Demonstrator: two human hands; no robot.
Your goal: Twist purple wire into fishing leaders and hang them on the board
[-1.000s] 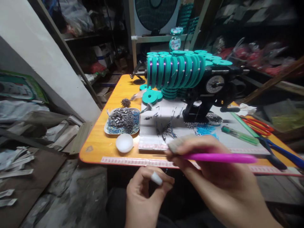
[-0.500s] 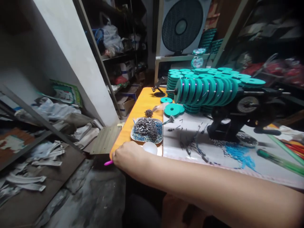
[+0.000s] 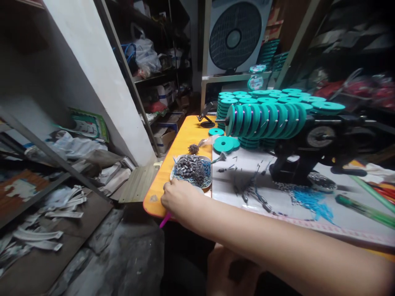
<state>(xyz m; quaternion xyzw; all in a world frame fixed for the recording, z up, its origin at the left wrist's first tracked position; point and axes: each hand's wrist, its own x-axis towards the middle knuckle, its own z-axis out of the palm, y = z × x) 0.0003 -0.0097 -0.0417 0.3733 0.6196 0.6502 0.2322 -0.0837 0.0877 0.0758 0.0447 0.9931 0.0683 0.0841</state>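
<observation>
My right hand reaches leftward across the orange table's near edge, its fingers closed on a slim pink stick-like tool. Only the tool's tapered end shows, pointing down past the table edge. Just beyond the hand is a white tray heaped with grey metal cylinders and small blue-and-silver pieces. A pale round dish is mostly covered by the hand and wrist. Beneath the right forearm, my left hand shows partly in shadow, low in front of my body; its fingers are not clear.
A row of green spools sits on the shaft of a black machine, with stacked green spools behind. Wired metal parts and blue strands lie on the white sheet. A fan stands at the back; shelves are left.
My right hand has moved right from the table's corner with the pink tool, uncovering that corner and covering more of the pale dish. More of my left hand shows below.
</observation>
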